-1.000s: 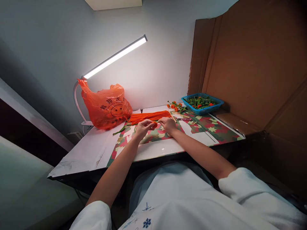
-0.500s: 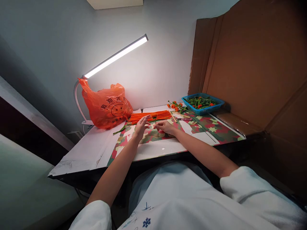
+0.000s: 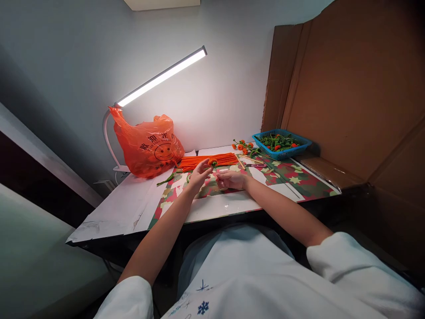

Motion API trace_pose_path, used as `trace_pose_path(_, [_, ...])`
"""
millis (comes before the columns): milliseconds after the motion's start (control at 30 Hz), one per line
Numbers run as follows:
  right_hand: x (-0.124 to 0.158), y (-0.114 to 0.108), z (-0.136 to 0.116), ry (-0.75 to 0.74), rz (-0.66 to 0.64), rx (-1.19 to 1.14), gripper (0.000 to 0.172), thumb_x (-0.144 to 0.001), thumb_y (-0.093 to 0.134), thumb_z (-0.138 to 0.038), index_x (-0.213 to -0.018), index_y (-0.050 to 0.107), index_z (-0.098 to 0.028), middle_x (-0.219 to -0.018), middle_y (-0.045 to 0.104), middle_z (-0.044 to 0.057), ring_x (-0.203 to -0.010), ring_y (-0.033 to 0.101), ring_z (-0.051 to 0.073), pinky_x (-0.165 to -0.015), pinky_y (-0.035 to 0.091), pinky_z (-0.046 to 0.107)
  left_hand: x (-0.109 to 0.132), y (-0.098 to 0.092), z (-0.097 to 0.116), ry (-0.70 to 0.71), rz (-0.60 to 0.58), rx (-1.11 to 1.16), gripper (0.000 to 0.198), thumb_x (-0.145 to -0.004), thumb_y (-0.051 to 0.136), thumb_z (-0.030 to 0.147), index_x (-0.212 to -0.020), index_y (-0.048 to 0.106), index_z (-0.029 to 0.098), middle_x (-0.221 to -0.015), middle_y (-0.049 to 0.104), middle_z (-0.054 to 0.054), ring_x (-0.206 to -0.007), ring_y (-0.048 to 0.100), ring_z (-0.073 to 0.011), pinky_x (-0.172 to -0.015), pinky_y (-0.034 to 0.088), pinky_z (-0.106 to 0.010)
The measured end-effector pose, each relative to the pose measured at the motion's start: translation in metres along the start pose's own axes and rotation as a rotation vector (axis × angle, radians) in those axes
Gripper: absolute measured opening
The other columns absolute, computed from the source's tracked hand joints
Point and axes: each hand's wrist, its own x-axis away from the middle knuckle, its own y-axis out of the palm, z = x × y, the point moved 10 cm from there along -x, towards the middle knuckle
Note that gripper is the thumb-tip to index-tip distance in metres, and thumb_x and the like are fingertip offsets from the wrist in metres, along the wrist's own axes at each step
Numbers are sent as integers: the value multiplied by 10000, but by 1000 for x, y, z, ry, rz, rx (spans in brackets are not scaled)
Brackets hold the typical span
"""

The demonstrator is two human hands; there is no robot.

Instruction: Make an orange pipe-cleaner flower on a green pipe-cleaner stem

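My left hand is raised over the patterned mat, its fingertips pinching a small orange pom-pom flower with a green centre. My right hand lies just to the right of it, low over the mat, fingers curled; the flower's thin stem seems to run down to it. Behind both hands lies a bundle of orange pipe cleaners.
An orange plastic bag sits at the back left under a lit desk lamp. A blue basket of green and orange pieces stands at the back right beside several finished flowers. Brown cardboard walls the right side.
The hands, together around the flower a second ago, opened apart, and now my left fingers have closed on the flower head while my right hand has dropped a little lower.
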Motion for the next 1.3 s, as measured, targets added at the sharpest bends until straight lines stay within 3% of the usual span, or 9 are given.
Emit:
trace_pose_path(133, [1,-6,-1,11,51,-54,211,-873,562,-263,-694,561,-151,-518,484,-44,-512,440,80,-569,395,208,-1,0,1,31,-2,-42,579,-644,748,397,-1175,605,217,-1094,647,-68,-786,623,-131,-653,483,-245])
trace_pose_path(367, [3,-22,-4,-44,239,-106,177,-823,588,-212,-661,543,-159,-519,479,-49,-484,427,76,-611,434,227,-2,-4,-11,-41,26,-106,474,-633,745,447,-1005,650,170,-940,685,-64,-755,637,-155,-630,469,-256])
trace_pose_path(533, [3,-18,-2,-23,229,-91,151,-792,640,-243,-688,577,-152,-495,453,-56,-469,402,69,-555,403,203,0,2,-18,-99,-29,-166,366,-653,708,464,-873,653,176,-838,690,-54,-735,638,-168,-581,434,-240])
trace_pose_path(767, [4,-19,-3,-33,269,-65,184,-768,671,-245,-662,552,-153,-509,480,-52,-469,416,66,-530,393,205,0,-1,-23,-173,19,-129,322,-708,636,493,-803,637,185,-813,683,-58,-722,638,-170,-532,414,-226])
trace_pose_path(900, [1,-18,-6,-49,240,23,276,-758,691,-371,-649,571,-147,-551,528,-23,-486,430,69,-483,342,200,-1,-1,-24,-171,12,-85,373,-677,672,531,-792,637,177,-830,677,-55,-687,630,-149,-520,422,-216])
trace_pose_path(1000, [2,-19,-13,-78,251,85,436,-812,556,-551,-640,587,-151,-568,531,-1,-522,461,91,-507,362,216,-1,-3,-30,-222,32,-53,381,-671,679,535,-787,630,175,-754,658,-42,-613,602,-128,-502,417,-214])
trace_pose_path(1067, [7,-29,-25,-169,369,192,485,-835,475,-583,-613,570,-162,-559,499,-6,-530,451,98,-521,360,226,-1,-4,-33,-244,44,-62,386,-673,678,543,-782,628,176,-698,641,-34,-561,574,-117,-484,398,-213])
trace_pose_path(1167, [20,-34,-50,-369,575,560,409,-827,510,-509,-592,529,-175,-548,447,-30,-535,409,99,-535,324,233,-2,-2,-30,-206,17,-102,398,-678,674,562,-775,630,179,-663,624,-27,-555,559,-119,-480,383,-219])
trace_pose_path(1300, [23,-24,-57,-442,676,1050,294,-847,496,-383,-630,490,-185,-557,441,-41,-550,408,108,-553,285,241,-2,6,-15,-53,-48,-200,410,-679,670,578,-757,631,177,-665,608,-16,-595,556,-130,-530,408,-236])
